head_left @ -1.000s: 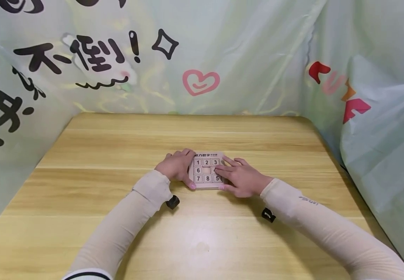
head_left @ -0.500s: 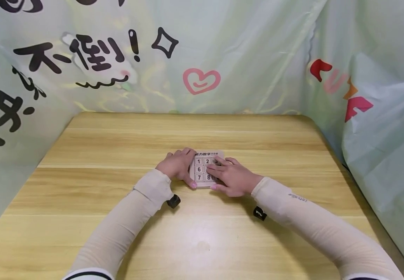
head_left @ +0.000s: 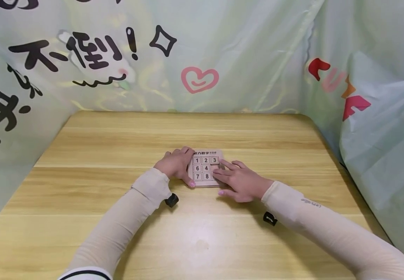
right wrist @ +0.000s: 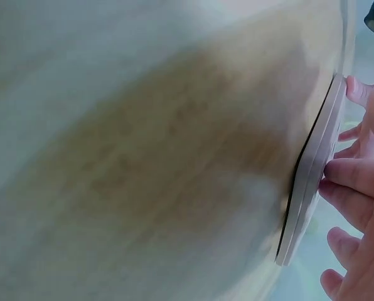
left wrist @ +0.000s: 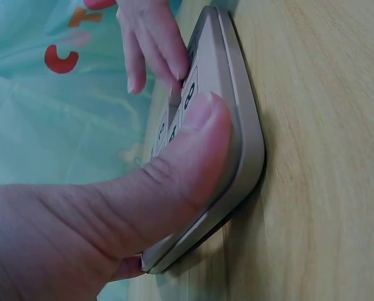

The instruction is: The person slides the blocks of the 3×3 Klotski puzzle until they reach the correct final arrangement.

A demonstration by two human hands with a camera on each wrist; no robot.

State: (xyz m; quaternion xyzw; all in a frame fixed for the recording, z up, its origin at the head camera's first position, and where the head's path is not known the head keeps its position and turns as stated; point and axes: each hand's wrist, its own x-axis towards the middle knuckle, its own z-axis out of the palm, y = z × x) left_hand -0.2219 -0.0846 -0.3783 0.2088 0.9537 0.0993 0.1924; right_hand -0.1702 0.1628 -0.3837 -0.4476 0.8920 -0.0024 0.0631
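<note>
- Where the scene ends at the back, a creased pale green printed sheet [head_left: 251, 50] hangs behind everything.
- Before it spreads a light wood-grain worktop [head_left: 202, 221].
- Two beige fabric sleeves [head_left: 324, 223] reach in from the near side.
- The right hand [head_left: 242, 182] lies with fingers extended, touching the puzzle's right side and gripping nothing.
- The left hand [head_left: 176, 163] braces the puzzle's left side between thumb and fingers.
- Between the hands, at the middle of the worktop, lies a square beige sliding-number puzzle [head_left: 202, 184], flat.
- Its square black-numbered tiles [head_left: 206, 160] read 1, 2, 3 on top, 6 and 4 in the middle, 7 and 8 below; fingers cover the lower right corner. By counting order, the top row looks finished, while the middle row seems to need rearranging.
- One gap [head_left: 215, 167] shows at the middle row's right end.
- Smallest details: the left wrist view alone shows the left thumb [left wrist: 203, 119] lying over the puzzle's rounded corner; the right wrist view shows two fingertips [right wrist: 335, 169] meeting its edge but hides the numbers, readable from the head.
</note>
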